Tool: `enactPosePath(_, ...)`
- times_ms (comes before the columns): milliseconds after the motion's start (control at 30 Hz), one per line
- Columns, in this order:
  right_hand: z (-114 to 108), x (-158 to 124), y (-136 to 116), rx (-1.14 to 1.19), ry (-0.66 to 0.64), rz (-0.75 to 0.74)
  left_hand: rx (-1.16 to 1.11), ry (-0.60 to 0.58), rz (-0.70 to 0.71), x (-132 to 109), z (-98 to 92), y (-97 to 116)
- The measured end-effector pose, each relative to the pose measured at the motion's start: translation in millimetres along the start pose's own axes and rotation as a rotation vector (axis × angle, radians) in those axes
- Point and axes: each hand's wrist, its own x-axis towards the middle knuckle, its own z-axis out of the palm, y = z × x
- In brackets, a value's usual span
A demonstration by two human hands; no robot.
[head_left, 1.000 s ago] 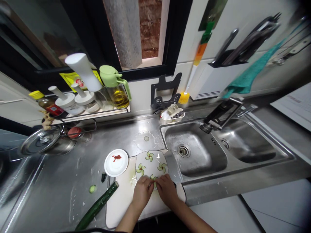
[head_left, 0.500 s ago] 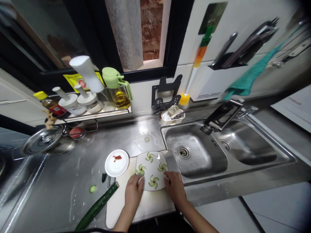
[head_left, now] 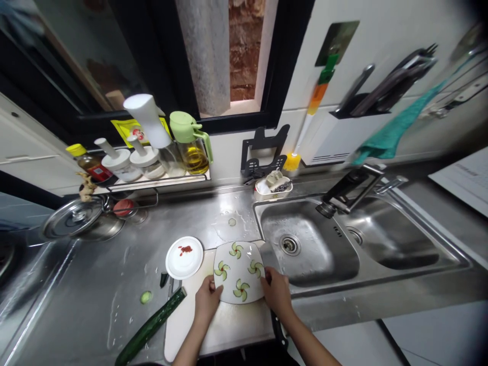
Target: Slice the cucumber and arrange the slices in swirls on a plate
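Over cutting board [head_left: 236, 330], hands [head_left: 207, 301] [head_left: 277, 292] off cucumber [head_left: 237, 293], now gripping plate [head_left: 238, 269]

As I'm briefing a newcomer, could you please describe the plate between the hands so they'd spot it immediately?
Left of the double sink lies a pale cutting board. Over its far part is the plate, with the left hand and right hand at its side edges. Unlike the round plate beside it, holding red bits, it is squarish with four green pinwheels.

Bare left hand [head_left: 207, 301] and bare right hand [head_left: 277, 293], 2 slender forearms [head_left: 192, 336], likewise bare
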Motion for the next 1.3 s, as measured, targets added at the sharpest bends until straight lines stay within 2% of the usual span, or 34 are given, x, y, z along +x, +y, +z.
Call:
enactPosePath(133,-4,4,-5,0.015,-0.065,0.085,-0.031,0.003,0.006,4,2.0,-5)
enactPosePath(300,-2,8,-3,0.077,-0.052,0.084,-0.035,0.026,0.025,-2,3.9,-4)
enactPosePath(467,-3,12,-2,0.241,-0.052,0.117,-0.076,0.04,0.01,-5,0.6,-3)
enactPosePath(667,-10,16,-16,0.411,-0.118,0.133,-0.25,0.056,-0.001,-12,-14.9,4)
enactPosePath(833,-20,12,-32,0.771,-0.27,0.153,-0.36,0.079,-0.047,-20,-33.7,19)
enactPosePath(1033,-44,2,-60,1.103,-0.391,0.172,-0.491,0.081,-0.027,-35,-52.3,35)
enactPosePath(1300,-47,-16,-76,1.303,-0.43,0.233,-0.607,0.045,-0.026,-44,-61.4,43)
